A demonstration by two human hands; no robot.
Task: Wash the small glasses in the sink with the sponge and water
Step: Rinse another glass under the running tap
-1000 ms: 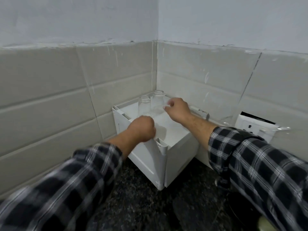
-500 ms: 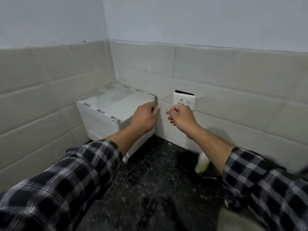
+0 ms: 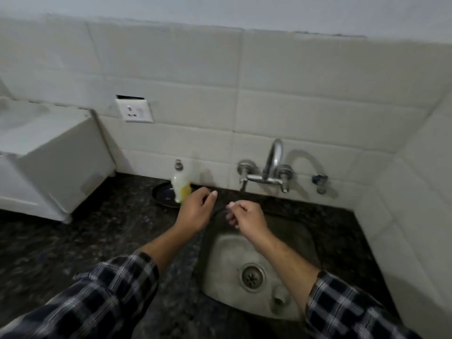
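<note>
White box (image 3: 56, 152): sitting at the far left on the dark speckled desk (image 3: 97, 236), against the tiled wall
Wall socket (image 3: 134, 110): showing on the tiles just right of the box, above the desk
Soap bottle (image 3: 179, 182): standing upright on a dark dish (image 3: 161, 195) at the back of the desk, just left of the sink
Left hand (image 3: 195, 214): hovering just in front of the bottle, at the sink's back-left corner, fingers curling inward and thumb sticking out; I cannot tell whether it is gripping anything
Right hand (image 3: 248, 217): hanging over the back of the sink, close to the left hand but apart from it, fingers curling under; whether they are pinching something clear I cannot tell
Tap (image 3: 271, 165): jutting from the wall behind the hands
Sink (image 3: 227, 253): lying sunk in the desk under the right forearm, its drain (image 3: 253, 277) showing in the middle
Small glassy thing (image 3: 280, 295): sitting in the basin, near the drain on its front-right side, too blurred to name for sure
</note>
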